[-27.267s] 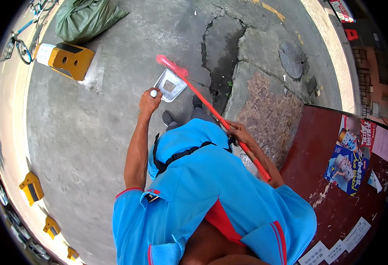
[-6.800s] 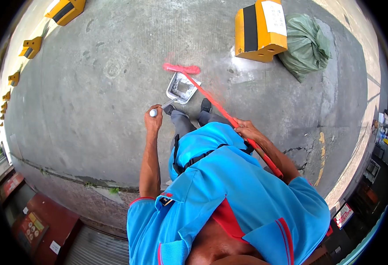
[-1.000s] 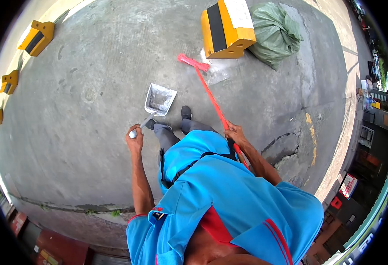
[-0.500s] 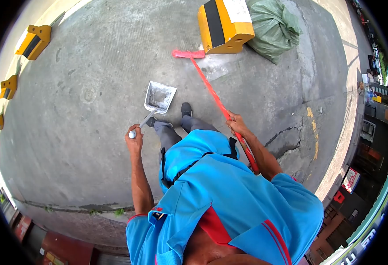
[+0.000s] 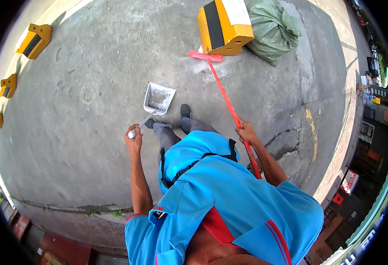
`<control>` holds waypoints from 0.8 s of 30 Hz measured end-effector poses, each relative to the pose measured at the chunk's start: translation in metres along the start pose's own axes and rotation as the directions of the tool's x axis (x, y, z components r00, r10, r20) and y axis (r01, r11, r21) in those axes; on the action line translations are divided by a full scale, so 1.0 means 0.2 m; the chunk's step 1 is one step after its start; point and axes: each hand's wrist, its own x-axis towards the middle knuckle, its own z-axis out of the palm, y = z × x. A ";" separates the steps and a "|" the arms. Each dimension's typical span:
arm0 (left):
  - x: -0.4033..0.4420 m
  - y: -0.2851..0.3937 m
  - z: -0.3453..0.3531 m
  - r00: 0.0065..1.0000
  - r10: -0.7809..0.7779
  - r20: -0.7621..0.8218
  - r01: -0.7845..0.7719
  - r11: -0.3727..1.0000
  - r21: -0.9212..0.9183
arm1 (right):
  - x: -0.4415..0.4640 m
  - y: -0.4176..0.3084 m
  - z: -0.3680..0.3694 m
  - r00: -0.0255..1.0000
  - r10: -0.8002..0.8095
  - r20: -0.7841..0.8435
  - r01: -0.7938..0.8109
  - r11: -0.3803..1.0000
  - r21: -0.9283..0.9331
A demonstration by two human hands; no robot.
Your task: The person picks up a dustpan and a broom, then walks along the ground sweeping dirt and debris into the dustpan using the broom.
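In my left hand point(image 5: 133, 138) is the grey handle of a long-handled dustpan point(image 5: 159, 98), the fingers closed round its top end. The white pan rests on the concrete just ahead of my shoes, its inside smeared grey. My right hand point(image 5: 246, 131) grips the red pole of a broom point(image 5: 224, 93), which slants up and to the left. The broom's pinkish-red head point(image 5: 206, 56) touches the ground along the near edge of a yellow and black barrier block point(image 5: 225, 28).
A tied green sack point(image 5: 271, 33) leans beside the barrier block. More yellow and black blocks point(image 5: 34, 41) line the left edge. Cracked, broken concrete point(image 5: 286, 140) lies to my right. A pale kerb strip point(image 5: 342, 132) and shopfronts run along the far right.
The broom head has moved right along the barrier block, and my right hand has shifted right and slightly down with the pole. The dustpan and my left hand have hardly moved.
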 end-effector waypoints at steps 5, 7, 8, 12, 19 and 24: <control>0.00 -0.04 -0.01 0.999 0.050 0.013 -0.049 0.999 -0.013 | 0.23 0.14 0.05 0.998 -0.064 0.015 0.065 0.996 -0.059; 0.00 -0.02 0.01 0.999 0.041 0.003 -0.041 0.999 0.002 | 0.09 0.06 0.03 0.999 -0.012 0.048 0.015 0.998 -0.054; -0.01 -0.02 0.00 1.000 0.025 0.001 -0.025 0.999 0.023 | 0.02 0.04 0.00 0.999 -0.005 0.048 0.007 0.999 -0.052; 0.02 -0.02 0.03 0.999 0.025 -0.035 -0.025 1.000 -0.017 | -0.20 -0.06 -0.09 0.984 0.095 0.150 -0.098 0.995 0.012; 0.02 -0.06 0.00 0.999 0.051 -0.013 -0.051 0.998 -0.026 | 0.06 0.00 0.08 1.000 0.013 0.001 -0.013 1.000 0.013; 0.03 -0.03 0.00 0.997 0.076 0.003 -0.076 0.997 -0.028 | 0.24 0.12 0.21 0.989 -0.129 0.065 0.131 0.991 -0.028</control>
